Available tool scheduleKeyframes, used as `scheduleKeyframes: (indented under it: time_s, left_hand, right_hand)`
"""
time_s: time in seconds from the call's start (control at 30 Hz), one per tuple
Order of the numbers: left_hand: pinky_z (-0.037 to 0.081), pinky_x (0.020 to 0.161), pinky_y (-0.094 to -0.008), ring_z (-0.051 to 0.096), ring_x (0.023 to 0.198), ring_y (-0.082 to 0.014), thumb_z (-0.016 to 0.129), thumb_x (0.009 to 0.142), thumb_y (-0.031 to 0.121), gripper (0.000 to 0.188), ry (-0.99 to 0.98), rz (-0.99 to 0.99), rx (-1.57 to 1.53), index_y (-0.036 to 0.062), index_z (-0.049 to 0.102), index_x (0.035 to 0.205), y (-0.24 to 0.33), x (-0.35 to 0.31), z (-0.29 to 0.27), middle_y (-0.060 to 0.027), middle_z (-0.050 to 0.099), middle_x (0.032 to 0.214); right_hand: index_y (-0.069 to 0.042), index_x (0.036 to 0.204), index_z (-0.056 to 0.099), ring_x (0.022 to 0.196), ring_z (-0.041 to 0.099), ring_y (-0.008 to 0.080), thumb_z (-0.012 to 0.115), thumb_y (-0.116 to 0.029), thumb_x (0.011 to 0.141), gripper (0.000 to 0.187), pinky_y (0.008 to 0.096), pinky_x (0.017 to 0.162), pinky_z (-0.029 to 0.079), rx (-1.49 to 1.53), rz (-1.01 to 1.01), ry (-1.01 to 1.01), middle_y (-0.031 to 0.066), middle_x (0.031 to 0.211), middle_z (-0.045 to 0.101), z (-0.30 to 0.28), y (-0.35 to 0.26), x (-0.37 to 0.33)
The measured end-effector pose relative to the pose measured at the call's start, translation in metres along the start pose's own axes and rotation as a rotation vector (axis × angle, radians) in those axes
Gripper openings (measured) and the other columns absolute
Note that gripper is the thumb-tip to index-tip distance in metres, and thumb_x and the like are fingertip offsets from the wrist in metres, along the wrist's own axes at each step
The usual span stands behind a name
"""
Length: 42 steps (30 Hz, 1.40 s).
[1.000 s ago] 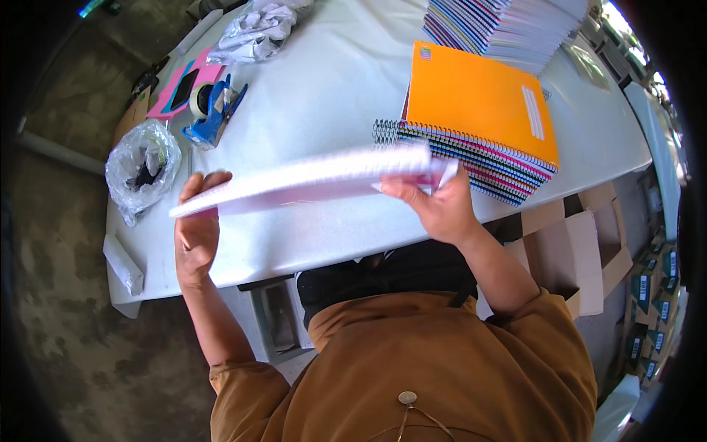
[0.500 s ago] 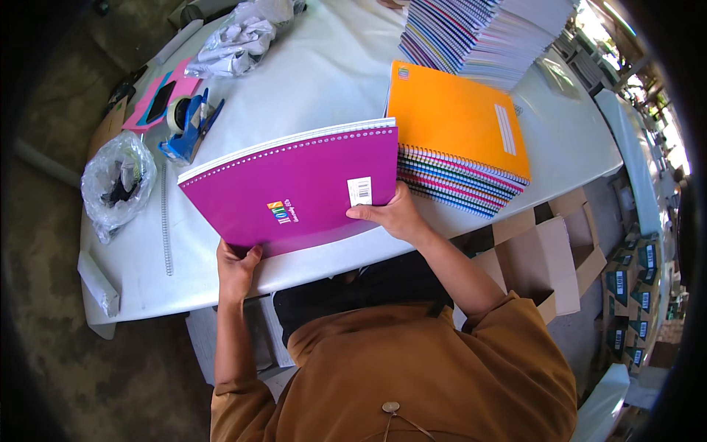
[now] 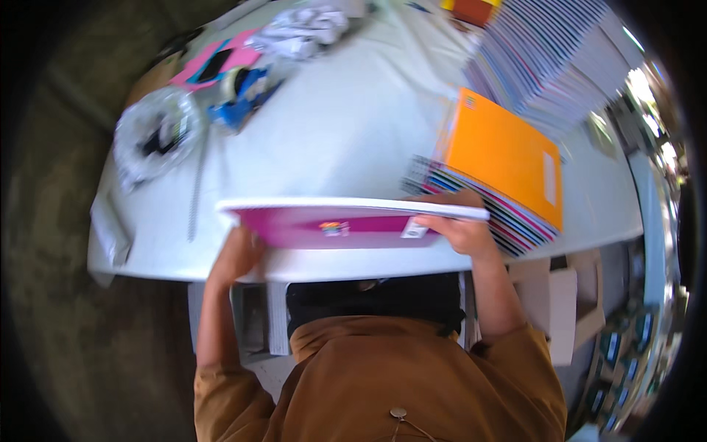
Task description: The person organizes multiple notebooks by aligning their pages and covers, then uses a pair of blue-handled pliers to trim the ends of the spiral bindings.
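Note:
A purple notebook (image 3: 294, 228) is tilted so steeply that I see it almost edge-on, its white page edges along the top and a small white label near its right end. My right hand (image 3: 465, 227) grips its right end, thumb on the purple cover and fingers behind. At its left end my left hand (image 3: 239, 252) holds the corner, somewhat smeared by motion. Close beside my right hand stands a stack of spiral notebooks (image 3: 508, 158) with an orange cover on top.
A tall stack of notebooks (image 3: 545, 51) rises at the back right. On the left of the white table (image 3: 324, 147) are a blue tape dispenser (image 3: 239, 107), a plastic-wrapped roll (image 3: 158, 136), a phone (image 3: 215, 65) and a spiral wire (image 3: 197, 188). Cardboard boxes (image 3: 563, 317) stand below, right.
The purple notebook has tipped from showing its broad cover to nearly edge-on, and it now lies level across my front. Both hands keep hold of it. The whole view has turned.

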<state>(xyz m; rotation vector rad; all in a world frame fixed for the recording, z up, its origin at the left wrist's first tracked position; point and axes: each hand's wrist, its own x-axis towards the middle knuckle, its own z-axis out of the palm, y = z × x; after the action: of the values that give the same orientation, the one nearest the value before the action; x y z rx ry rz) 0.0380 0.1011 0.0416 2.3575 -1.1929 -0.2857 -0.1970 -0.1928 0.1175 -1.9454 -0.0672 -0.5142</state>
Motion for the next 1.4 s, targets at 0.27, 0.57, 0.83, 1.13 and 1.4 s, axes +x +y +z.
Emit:
scheduleKeyframes:
  time_s: [0.27, 0.57, 0.83, 1.13, 1.4]
  left_hand:
    - [0.046, 0.079, -0.046, 0.058, 0.091, -0.0351, 0.057, 0.084, 0.038, 0.039, 0.604, -0.414, 0.507, 0.0079, 0.059, 0.107, -0.124, 0.085, -0.046, -0.014, 0.06, 0.1]
    - [0.031, 0.049, -0.0212, 0.037, 0.055, -0.0077, 0.039, 0.079, 0.012, 0.036, 0.032, -0.154, -0.82, 0.0002, 0.046, 0.113, 0.008, 0.051, -0.056, -0.0021, 0.045, 0.069]
    - [0.032, 0.06, -0.0204, 0.033, 0.063, -0.0068, 0.045, 0.093, 0.025, 0.024, 0.037, 0.139, -0.781, 0.0031, 0.055, 0.093, 0.079, 0.022, -0.079, 0.0021, 0.043, 0.071]
    - [0.027, 0.054, -0.0191, 0.031, 0.059, -0.0033, 0.047, 0.095, 0.034, 0.035, 0.141, 0.12, -0.641, 0.002, 0.054, 0.084, 0.086, 0.037, -0.072, 0.0042, 0.042, 0.067]
    - [0.033, 0.056, -0.0187, 0.039, 0.061, -0.0041, 0.052, 0.093, 0.03, 0.03, 0.0, -0.068, -0.724, 0.0036, 0.057, 0.082, 0.095, 0.035, -0.094, 0.0014, 0.048, 0.069]
  right_hand:
    - [0.003, 0.099, 0.066, 0.067, 0.059, 0.0084, 0.066, -0.002, 0.079, 0.021, 0.0197, 0.062, 0.046, 0.054, -0.057, 0.191, 0.0079, 0.08, 0.068, 0.012, 0.005, -0.004]
    - [0.004, 0.097, 0.065, 0.073, 0.059, 0.0091, 0.069, 0.002, 0.075, 0.023, 0.0215, 0.069, 0.047, 0.017, 0.069, 0.392, 0.006, 0.082, 0.067, -0.009, 0.015, -0.035]
    - [0.005, 0.1, 0.064, 0.074, 0.06, 0.0096, 0.069, 0.002, 0.075, 0.025, 0.0216, 0.071, 0.047, 0.064, 0.05, 0.448, 0.0067, 0.082, 0.067, -0.007, 0.011, -0.036]
    - [0.005, 0.1, 0.064, 0.072, 0.059, 0.0092, 0.068, 0.002, 0.076, 0.024, 0.021, 0.068, 0.047, 0.03, 0.004, 0.4, 0.0073, 0.082, 0.067, -0.008, 0.008, -0.037]
    - [0.005, 0.098, 0.065, 0.067, 0.06, 0.0097, 0.066, 0.0, 0.078, 0.021, 0.0212, 0.065, 0.048, -0.021, -0.035, 0.349, 0.0097, 0.082, 0.068, -0.013, 0.007, -0.038]
